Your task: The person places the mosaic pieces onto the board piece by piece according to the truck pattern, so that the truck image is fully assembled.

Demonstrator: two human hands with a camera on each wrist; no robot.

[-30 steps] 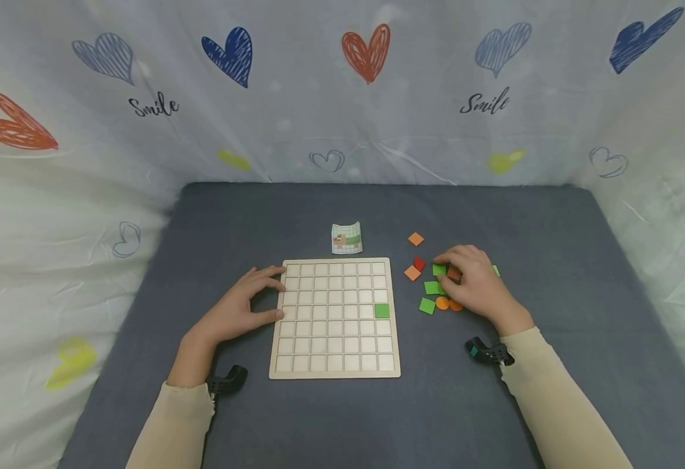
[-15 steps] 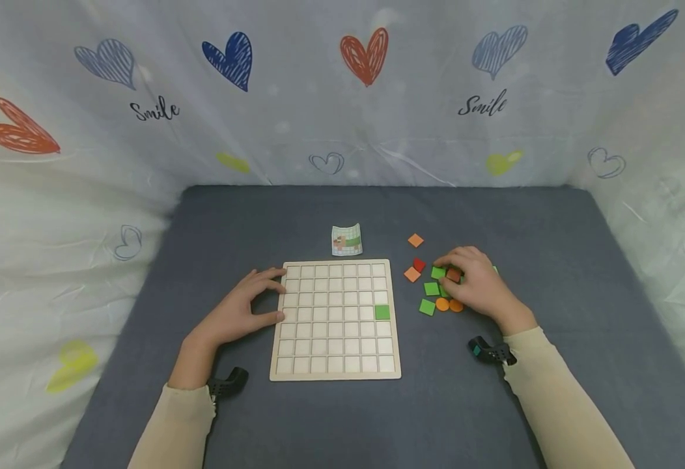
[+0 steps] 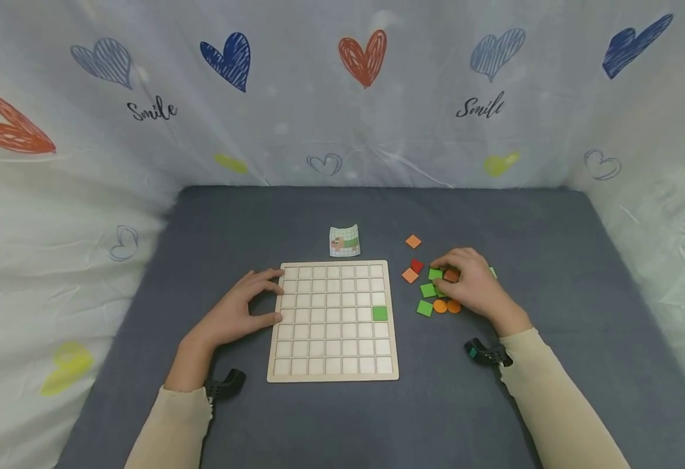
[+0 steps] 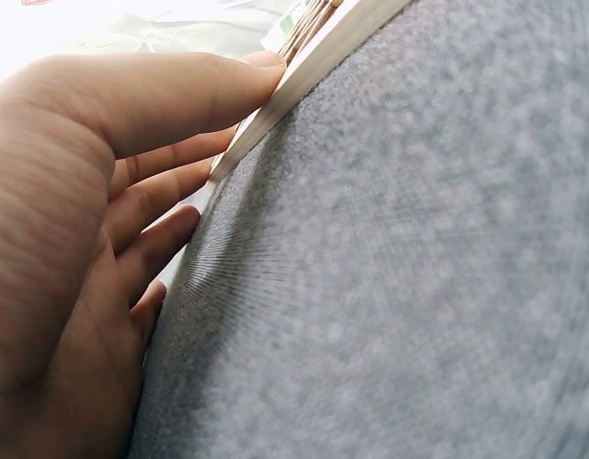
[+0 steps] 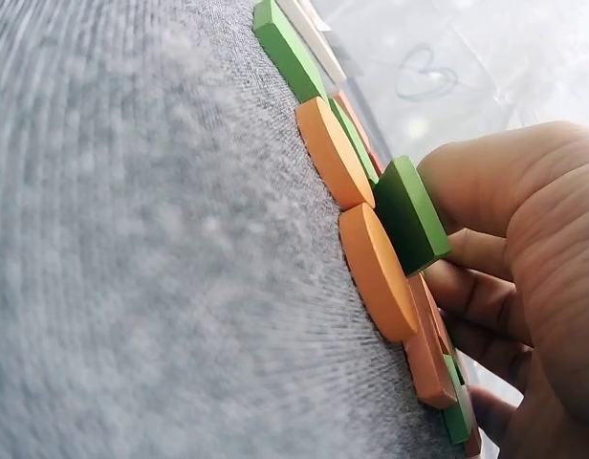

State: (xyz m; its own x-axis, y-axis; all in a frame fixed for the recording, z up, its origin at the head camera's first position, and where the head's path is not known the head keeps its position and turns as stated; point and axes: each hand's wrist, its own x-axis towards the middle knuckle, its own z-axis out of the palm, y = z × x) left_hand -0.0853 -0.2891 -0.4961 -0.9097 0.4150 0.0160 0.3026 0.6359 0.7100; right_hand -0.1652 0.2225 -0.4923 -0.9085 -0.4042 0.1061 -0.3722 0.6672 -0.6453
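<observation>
The right hand has its thumb and index finger drawn narrowly together, pinching a green square tile between the tips; in the right wrist view this tile stands tilted just above two orange discs. The hand is over the loose pieces to the right of the wooden grid board. The left hand is spread wide, its thumb and fingertips touching the left edge of the board, with a broad gap between thumb and index finger.

In the board's rightmost column, midway between near and far, a second green tile fills one cell. Beyond the far edge of the board lies a small pattern card; its print is too small to make out in detail. Left of the right hand lie a red tile and a pale orange square, with an orange square farther away.

The right hand partly covers a brownish-orange tile, and only a corner of another green piece shows past its far side. How many pieces lie beneath the palm cannot be told. Both cream sleeves are cut off at the near edge.
</observation>
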